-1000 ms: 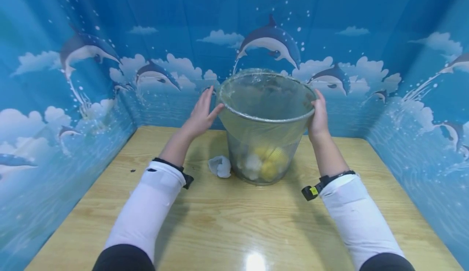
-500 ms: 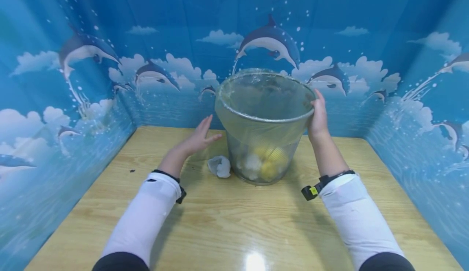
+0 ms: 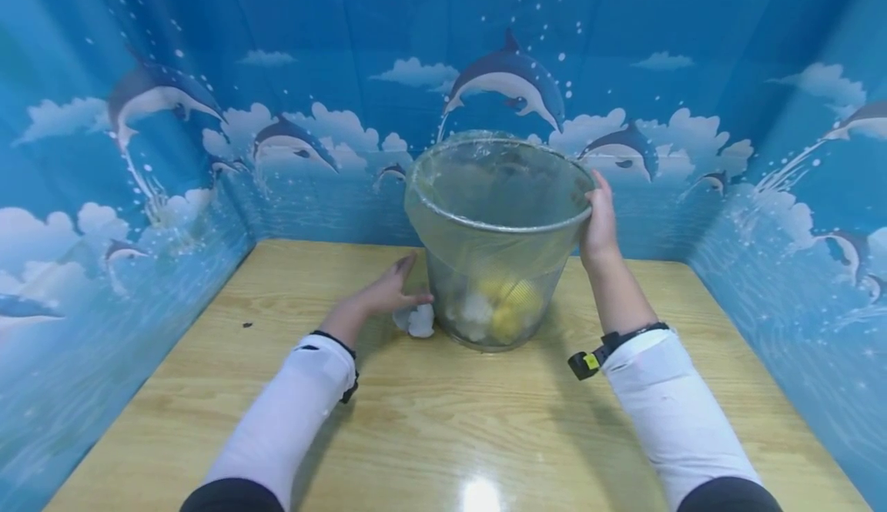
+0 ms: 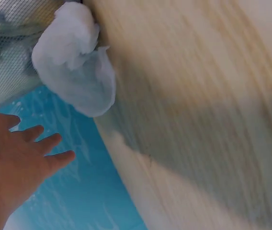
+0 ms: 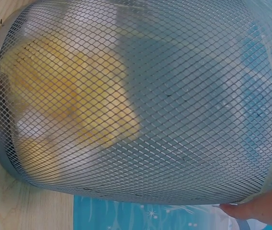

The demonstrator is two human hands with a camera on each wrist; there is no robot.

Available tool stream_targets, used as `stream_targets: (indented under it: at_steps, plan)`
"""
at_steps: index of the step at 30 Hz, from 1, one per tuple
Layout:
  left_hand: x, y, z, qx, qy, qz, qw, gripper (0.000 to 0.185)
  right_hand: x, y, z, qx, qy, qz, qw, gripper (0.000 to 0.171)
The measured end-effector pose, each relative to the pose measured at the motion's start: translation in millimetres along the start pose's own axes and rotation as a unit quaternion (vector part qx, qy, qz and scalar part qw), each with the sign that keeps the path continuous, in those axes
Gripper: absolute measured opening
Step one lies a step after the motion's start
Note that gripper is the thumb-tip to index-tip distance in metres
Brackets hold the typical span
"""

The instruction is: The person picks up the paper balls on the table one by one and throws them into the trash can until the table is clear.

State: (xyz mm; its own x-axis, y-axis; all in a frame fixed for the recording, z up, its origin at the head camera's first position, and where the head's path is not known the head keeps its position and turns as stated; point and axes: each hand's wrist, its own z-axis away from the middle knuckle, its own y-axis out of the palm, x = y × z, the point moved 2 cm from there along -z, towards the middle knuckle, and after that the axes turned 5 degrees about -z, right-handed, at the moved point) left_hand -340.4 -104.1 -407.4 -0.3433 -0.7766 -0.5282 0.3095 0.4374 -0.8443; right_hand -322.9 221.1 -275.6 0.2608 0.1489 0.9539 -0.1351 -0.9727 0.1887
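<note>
A wire-mesh wastebasket (image 3: 564, 269) stands on the table, lined with a clear plastic bag (image 3: 443, 223). Yellow and white crumpled waste (image 5: 69, 91) shows through its mesh, near the bottom. My right hand (image 3: 600, 223) holds the basket at its upper right side, thumb by the rim. At the basket's lower left lies a crumpled white tissue (image 3: 420, 322), partly hidden in the head view by my left hand (image 3: 383, 294). That hand reaches over it with fingers spread and thumb toward the basket. In the left wrist view the tissue (image 4: 69, 52) and the fingers are apart.
The wood-grain table (image 3: 443, 419) extends in front of the basket and to both sides. A small dark speck (image 3: 247, 325) lies at its left. Blue dolphin-print curtains (image 3: 333, 50) enclose the back and both sides.
My left hand has left the basket's upper left rim and come down to the tissue on the table. The right hand stays on the basket, which has not moved.
</note>
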Motion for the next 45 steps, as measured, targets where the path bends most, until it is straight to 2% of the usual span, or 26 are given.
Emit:
stream_targets:
  at_steps: [9, 19, 23, 27, 30, 39, 45]
  plan:
    - [0.9, 18.3, -4.8, -0.002, 0.006, -0.037, 0.9993, 0.100, 0.4, -0.2, -1.9, -0.002, -0.009, -0.005, 1.000, 0.064]
    - [2.3, 31.7, -3.9, 0.018, -0.008, -0.049, 0.9986, 0.097, -1.7, 0.4, -2.1, -0.002, -0.002, -0.008, 1.000, 0.065]
    - [-1.5, 35.9, -3.4, 0.006, 0.001, -0.072, 0.9974, 0.092, -0.3, 0.5, -1.8, 0.002, -0.001, -0.008, 1.000, 0.064]
    - [-2.8, 41.3, -3.6, -0.002, -0.009, -0.081, 0.9967, 0.090, 0.6, 0.1, -1.2, 0.004, 0.001, -0.005, 1.000, 0.064]
    - [-2.6, 44.6, -3.1, 0.008, -0.025, -0.078, 0.9966, 0.090, 0.2, 0.2, -0.9, 0.004, 0.004, -0.003, 1.000, 0.064]
    - [-1.6, 44.5, 0.8, 0.004, -0.015, -0.102, 0.9947, 0.076, -0.3, -0.2, -1.0, 0.003, 0.004, -0.003, 1.000, 0.065]
    - [3.9, 42.6, 1.1, -0.005, 0.005, -0.127, 0.9919, 0.060, -0.8, 0.1, -0.5, 0.000, 0.007, -0.002, 1.000, 0.065]
